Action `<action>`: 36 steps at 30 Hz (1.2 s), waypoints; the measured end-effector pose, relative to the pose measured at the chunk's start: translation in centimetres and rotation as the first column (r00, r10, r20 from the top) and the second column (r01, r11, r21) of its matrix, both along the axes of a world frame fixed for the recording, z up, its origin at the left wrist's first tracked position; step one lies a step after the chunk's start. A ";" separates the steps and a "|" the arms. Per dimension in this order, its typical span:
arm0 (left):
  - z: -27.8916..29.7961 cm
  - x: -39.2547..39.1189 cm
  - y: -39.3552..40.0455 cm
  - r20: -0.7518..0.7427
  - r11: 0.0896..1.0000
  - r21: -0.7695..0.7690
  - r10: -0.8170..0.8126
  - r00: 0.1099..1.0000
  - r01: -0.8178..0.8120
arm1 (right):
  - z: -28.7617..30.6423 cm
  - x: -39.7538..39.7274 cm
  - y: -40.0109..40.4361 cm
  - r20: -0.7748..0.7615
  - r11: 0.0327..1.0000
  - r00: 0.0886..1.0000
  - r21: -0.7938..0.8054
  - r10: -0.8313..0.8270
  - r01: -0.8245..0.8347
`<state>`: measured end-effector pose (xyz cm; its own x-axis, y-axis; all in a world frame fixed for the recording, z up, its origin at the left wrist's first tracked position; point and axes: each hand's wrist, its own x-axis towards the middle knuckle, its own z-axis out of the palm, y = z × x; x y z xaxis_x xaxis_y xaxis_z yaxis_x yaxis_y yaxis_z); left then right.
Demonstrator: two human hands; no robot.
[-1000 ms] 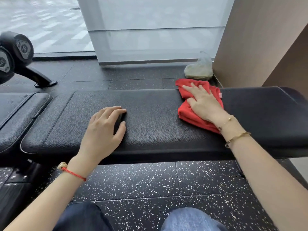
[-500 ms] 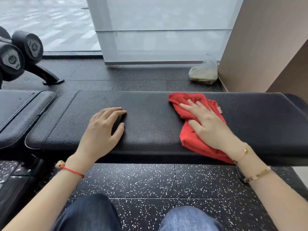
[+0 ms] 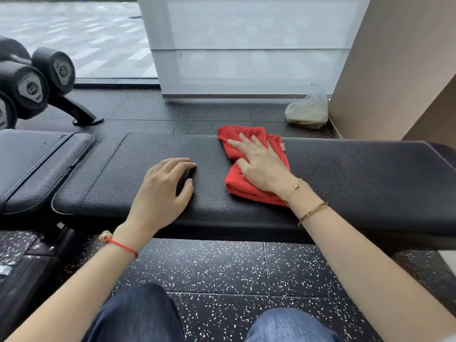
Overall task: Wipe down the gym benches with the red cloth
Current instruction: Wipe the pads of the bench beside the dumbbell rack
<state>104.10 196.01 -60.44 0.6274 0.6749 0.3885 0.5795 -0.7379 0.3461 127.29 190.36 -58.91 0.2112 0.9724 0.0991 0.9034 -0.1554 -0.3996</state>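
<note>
Head view: mid-wipe, the right hand [image 3: 261, 166] presses flat, fingers spread, on the red cloth [image 3: 249, 169]; the left hand [image 3: 162, 191] rests open, empty, on the bench [image 3: 357, 174]. Next, sweep toward unwiped leather.

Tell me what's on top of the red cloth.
The right hand lies flat on the cloth, fingers spread, pressing it onto the bench. The cloth beneath the palm is covered, so nothing there can be seen.
</note>
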 end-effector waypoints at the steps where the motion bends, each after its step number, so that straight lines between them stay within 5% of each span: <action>1: 0.0 0.0 0.0 0.016 1.000 0.003 0.001 1.000 -0.001 | 0.0 -0.8 0.2 0.000 1.000 1.000 -0.001 0.026 -0.026; 15: 0.6 -13.5 4.0 0.046 0.978 0.089 0.188 0.981 -0.191 | -0.2 -15.3 10.0 -0.042 0.954 0.953 0.035 0.300 -0.299; 25: 1.0 -26.7 10.0 0.067 0.915 0.114 0.382 0.922 -0.388 | 0.0 -27.3 19.4 -0.146 0.949 0.938 0.051 0.316 -0.311; 32: 0.9 -30.9 14.7 0.060 0.909 0.098 0.402 0.914 -0.406 | -0.1 -28.9 16.9 -0.071 0.826 0.823 0.040 0.564 -0.562; 36: 0.3 -31.2 16.2 0.062 0.913 0.080 0.396 0.916 -0.400 | -0.2 -28.2 15.3 -0.079 0.855 0.852 0.060 0.518 -0.515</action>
